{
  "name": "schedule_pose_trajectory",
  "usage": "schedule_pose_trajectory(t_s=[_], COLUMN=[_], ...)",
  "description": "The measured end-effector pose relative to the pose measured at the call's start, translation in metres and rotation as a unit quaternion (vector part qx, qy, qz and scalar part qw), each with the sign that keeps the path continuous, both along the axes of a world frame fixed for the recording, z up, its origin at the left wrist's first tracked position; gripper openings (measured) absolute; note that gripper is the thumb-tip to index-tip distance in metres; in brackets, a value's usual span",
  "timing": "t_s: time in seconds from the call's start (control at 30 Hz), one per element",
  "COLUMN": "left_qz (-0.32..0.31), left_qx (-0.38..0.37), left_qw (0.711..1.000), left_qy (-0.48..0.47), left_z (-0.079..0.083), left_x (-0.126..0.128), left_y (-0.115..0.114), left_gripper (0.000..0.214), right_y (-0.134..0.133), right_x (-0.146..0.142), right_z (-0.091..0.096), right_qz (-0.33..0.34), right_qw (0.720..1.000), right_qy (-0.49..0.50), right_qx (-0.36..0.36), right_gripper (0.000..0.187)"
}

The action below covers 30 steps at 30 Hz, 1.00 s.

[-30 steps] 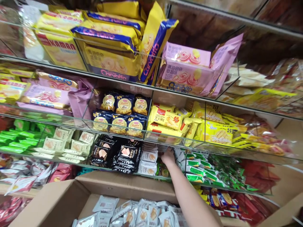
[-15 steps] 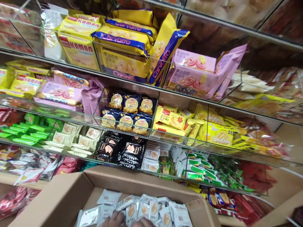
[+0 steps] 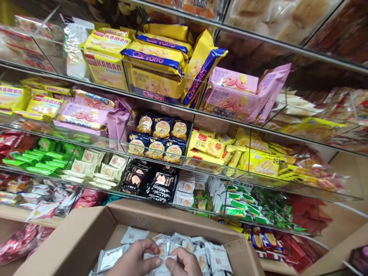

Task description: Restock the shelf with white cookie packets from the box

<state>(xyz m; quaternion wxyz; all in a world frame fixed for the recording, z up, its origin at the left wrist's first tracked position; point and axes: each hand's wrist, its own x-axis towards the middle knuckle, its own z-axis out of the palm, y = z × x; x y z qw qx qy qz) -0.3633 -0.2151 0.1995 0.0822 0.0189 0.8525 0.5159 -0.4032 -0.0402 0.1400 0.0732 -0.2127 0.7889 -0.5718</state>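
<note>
A brown cardboard box (image 3: 77,237) sits low in front of me, filled with several small white biscuit packets (image 3: 215,258). My left hand (image 3: 135,260) and my right hand (image 3: 186,262) are both down in the box at the bottom edge of the view. Their fingers are curled and pinched around white packets in the pile. The same kind of white packets (image 3: 185,188) stands stacked in a shelf bin straight above the box, beside black packets (image 3: 149,182).
Clear acrylic shelves (image 3: 184,111) rise in tiers ahead, packed with yellow, blue and pink biscuit bags, green bars at left and red packs at right. A second cardboard flap (image 3: 336,253) shows at the lower right.
One second ago my right hand reached up to the white packets on the shelf. It has come down, and both hands now grip packets inside the box. The view has tilted slightly.
</note>
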Motion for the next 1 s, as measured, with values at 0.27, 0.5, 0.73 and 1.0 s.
schedule_pose_trajectory(t_s=[0.27, 0.5, 0.73, 1.0], left_qz=[0.033, 0.099, 0.111, 0.068], left_qx=[0.311, 0.263, 0.334, 0.381], left_qw=[0.948, 0.959, 0.926, 0.92], left_qy=[-0.066, -0.033, -0.14, -0.062], left_z=[0.009, 0.022, 0.03, 0.026], left_x=[-0.004, -0.002, 0.005, 0.007], left_y=[-0.001, 0.003, 0.007, 0.014], left_gripper=[0.05, 0.052, 0.055, 0.07], right_y=[0.002, 0.011, 0.018, 0.023], right_x=[0.003, 0.01, 0.014, 0.021], right_z=[0.027, 0.051, 0.055, 0.063], right_qz=[-0.021, 0.003, 0.01, -0.01], right_qw=[0.991, 0.974, 0.994, 0.992], right_qy=[-0.098, -0.167, -0.008, 0.009], right_qx=[-0.091, -0.151, -0.106, -0.124], right_gripper=[0.051, 0.042, 0.022, 0.028])
